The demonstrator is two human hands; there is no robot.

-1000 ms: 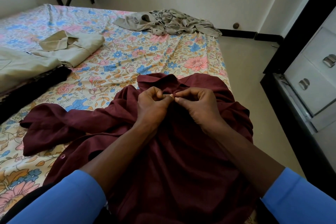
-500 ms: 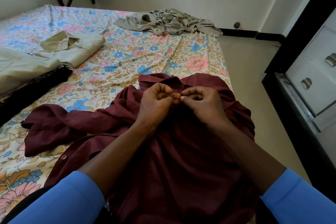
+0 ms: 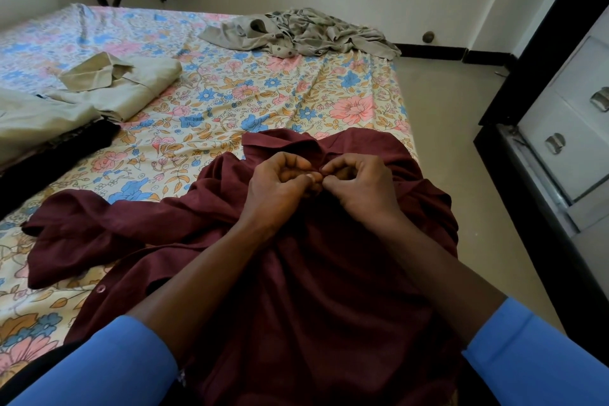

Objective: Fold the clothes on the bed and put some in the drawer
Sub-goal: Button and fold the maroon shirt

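Observation:
A maroon button-up shirt [image 3: 316,280] lies spread on the near right part of the bed [image 3: 250,99], collar away from me, one sleeve flung out to the left. My left hand [image 3: 280,188] and my right hand [image 3: 359,184] meet just below the collar. Both pinch the shirt's front edges between thumb and curled fingers, fingertips touching each other. White drawers [image 3: 566,128] with metal handles stand to the right of the bed.
A crumpled grey garment [image 3: 303,31] lies at the far edge of the bed. A folded beige shirt [image 3: 128,82] sits at the left, beside more beige cloth [image 3: 29,122] and a dark garment [image 3: 56,158]. Bare floor [image 3: 454,128] runs between bed and drawers.
Both hands stay pinched together at the shirt's front below the collar, fingers shifting only slightly. The shirt has not moved.

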